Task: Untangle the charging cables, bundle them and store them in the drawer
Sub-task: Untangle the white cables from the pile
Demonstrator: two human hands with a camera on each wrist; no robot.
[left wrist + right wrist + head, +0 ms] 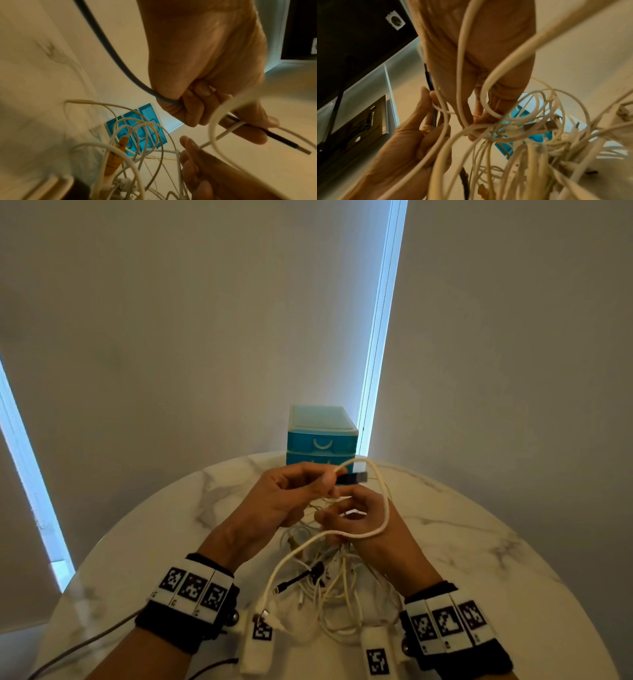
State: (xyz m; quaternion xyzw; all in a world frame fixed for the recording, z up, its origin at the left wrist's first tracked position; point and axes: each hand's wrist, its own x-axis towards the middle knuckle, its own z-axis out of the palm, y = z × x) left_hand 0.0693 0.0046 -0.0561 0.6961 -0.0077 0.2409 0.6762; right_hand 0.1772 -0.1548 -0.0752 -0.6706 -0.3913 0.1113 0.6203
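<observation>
**A:** Where's the work? Left hand [284, 494] pinches a black connector [352, 478] plus a thick white cable [383, 508], both raised above the tangle [329, 587] on the marble table [496, 542]. That cable loops round the back of the right hand [363, 518].

**B:** Right hand's fingers are curled into a bunch of thin white strands, gripping them. Wrist view shows several loops crossing at that one pinch. Blue drawer unit [322, 436] sits at the table's far edge, drawers closed as far as the head view shows.

**A:** Handling: light, limp, smooth jackets. Probably slides through a loose grip. The thick cable holds its curve; the thin ones flop and snag on each other.

**B:** Plugs are the catch points. Best hold is likely right behind a connector, then feed that end back through the loops. Pulling mid-span would probably tighten the knot.

**A:** Fragile bit is the strain relief at each plug. No hard yanks there.

**B:** Agreed. Untangling stage; nothing bundled, nothing stored.
</observation>
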